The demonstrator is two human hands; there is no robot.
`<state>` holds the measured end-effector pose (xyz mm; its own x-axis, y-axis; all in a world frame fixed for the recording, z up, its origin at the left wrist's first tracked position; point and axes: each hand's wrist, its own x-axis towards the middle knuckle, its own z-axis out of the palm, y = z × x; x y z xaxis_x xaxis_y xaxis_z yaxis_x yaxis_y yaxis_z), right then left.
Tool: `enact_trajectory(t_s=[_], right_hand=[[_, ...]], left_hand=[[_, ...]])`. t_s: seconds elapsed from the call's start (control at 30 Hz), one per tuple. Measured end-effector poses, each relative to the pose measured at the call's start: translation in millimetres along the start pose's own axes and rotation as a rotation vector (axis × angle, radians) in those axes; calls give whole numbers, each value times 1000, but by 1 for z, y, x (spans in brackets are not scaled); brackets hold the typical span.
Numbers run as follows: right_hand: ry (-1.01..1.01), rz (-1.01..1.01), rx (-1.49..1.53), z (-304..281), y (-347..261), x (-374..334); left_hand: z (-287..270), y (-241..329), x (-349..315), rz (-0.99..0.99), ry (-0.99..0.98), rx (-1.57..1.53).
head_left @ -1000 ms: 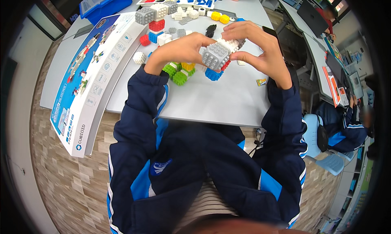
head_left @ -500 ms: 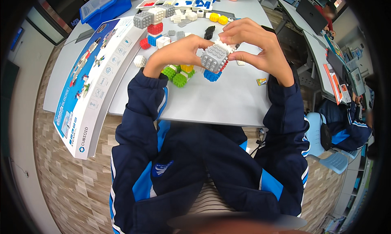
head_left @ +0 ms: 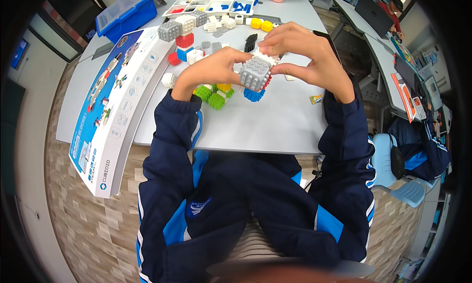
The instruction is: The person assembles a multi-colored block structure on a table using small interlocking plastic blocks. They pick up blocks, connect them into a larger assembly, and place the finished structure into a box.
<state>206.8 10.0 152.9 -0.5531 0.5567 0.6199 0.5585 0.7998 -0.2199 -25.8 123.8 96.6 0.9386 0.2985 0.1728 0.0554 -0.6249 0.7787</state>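
A block assembly is held up over the table between my hands: a grey studded block point(head_left: 254, 74) faces me, with white pieces behind it, red at its right edge and a blue block point(head_left: 254, 95) below. My left hand point(head_left: 210, 68) grips the grey block's left side, its fingertips partly hidden. From the right, my right hand point(head_left: 309, 50) pinches the assembly, fingers on the white pieces and thumb near the grey block's right side. Green blocks point(head_left: 216, 100) lie beside my left wrist. A black piece point(head_left: 251, 42) stands just beyond the assembly.
At the left, a large box point(head_left: 101, 120) overhangs the table edge. A blue bin point(head_left: 124, 16) and a sorting tray point(head_left: 212, 9) stand farther back. Left of centre is a built-up block model point(head_left: 185, 41). Yellow blocks point(head_left: 260, 24) and a small wrapped packet point(head_left: 315, 99) also lie on the table.
The view has shifted slightly. Both hands keep their grip on the block assembly, with hardly any change in their pose.
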Motion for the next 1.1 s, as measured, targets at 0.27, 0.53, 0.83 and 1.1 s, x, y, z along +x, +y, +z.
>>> enact_trajectory(t_s=[0.27, 0.53, 0.83, 1.1], right_hand=[[-13, -24, -31, 1, -4, -1], [-37, 31, -324, 37, -24, -28], [315, -144, -458, 98, 12, -49], [331, -235, -439, 87, 19, -50]], left_hand=[[-2, -10, 0, 47, -6, 26], [0, -14, -3, 69, 56, 42], [8, -15, -4, 297, 166, 110], [16, -14, 3, 255, 91, -2]])
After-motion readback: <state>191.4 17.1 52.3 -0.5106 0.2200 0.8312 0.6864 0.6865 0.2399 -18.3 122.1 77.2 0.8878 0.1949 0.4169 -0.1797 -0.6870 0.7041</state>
